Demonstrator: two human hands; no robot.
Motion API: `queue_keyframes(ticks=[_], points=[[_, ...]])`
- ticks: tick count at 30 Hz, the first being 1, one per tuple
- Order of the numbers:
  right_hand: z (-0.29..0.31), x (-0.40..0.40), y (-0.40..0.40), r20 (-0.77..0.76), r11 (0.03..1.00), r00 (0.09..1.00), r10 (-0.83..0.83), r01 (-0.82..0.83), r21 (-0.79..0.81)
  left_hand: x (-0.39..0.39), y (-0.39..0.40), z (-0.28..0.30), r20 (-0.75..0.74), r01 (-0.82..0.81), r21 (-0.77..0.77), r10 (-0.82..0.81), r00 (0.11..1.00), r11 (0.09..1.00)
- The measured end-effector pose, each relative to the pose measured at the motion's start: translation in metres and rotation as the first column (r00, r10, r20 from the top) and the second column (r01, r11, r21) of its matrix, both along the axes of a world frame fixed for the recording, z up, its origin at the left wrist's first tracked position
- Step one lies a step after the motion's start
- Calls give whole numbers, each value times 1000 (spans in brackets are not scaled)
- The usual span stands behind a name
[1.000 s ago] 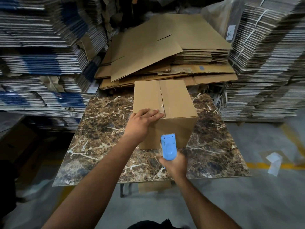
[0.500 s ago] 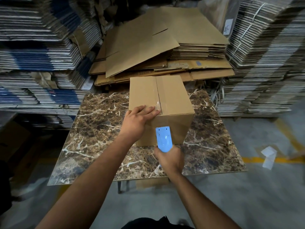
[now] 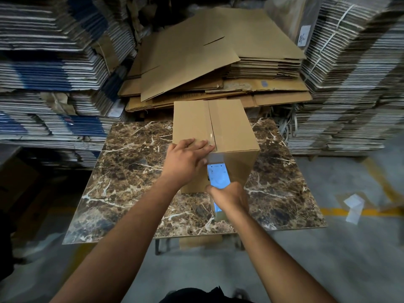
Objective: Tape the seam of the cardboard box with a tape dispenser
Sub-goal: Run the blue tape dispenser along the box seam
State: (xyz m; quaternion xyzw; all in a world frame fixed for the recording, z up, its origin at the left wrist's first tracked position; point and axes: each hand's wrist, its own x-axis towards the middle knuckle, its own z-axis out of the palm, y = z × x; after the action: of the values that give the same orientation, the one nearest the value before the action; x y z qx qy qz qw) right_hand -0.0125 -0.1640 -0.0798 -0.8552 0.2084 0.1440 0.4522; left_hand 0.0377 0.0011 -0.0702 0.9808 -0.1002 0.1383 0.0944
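Observation:
A closed brown cardboard box [image 3: 231,127] stands on the marble-patterned table [image 3: 131,171]. Clear tape runs along its top centre seam and folds over the near edge. My left hand [image 3: 187,162] lies flat on the box's near top edge, fingers pressing by the seam and tape. My right hand [image 3: 228,199] grips a light blue tape dispenser [image 3: 218,177], held against the box's near side face just below the top edge. The dispenser's lower part is hidden by my hand.
Flattened brown cartons [image 3: 207,62] are piled behind the table. Tall bundles of flat cardboard [image 3: 354,84] rise on the right, and more stacks [image 3: 50,84] on the left. A scrap of white paper [image 3: 354,206] lies on the concrete floor by a yellow line.
The right hand has moved the dispenser closer to the box's near face, up under the top edge. The left hand stays on the near top edge. The camera view shifted slightly.

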Motion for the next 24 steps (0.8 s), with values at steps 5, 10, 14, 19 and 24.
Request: queue_keyframes(ticks=[5,10,14,19,24], points=[[11,-3,-3,-20,1000,1000,22,-21,6,4,-9,-2,85,-58,-89,66,994,994],[17,-1,-2,-35,999,999,40,-40,5,6,-16,-12,196,-97,-125,121,973,987],[17,-1,-2,-49,999,998,49,-48,14,7,-14,-16,238,-100,-113,125,963,989],[21,-1,-5,-54,996,995,87,-87,2,8,-14,-15,241,-98,-116,124,963,988],[19,13,-7,-50,993,992,118,-118,5,8,-14,-17,241,-97,-102,120,963,990]])
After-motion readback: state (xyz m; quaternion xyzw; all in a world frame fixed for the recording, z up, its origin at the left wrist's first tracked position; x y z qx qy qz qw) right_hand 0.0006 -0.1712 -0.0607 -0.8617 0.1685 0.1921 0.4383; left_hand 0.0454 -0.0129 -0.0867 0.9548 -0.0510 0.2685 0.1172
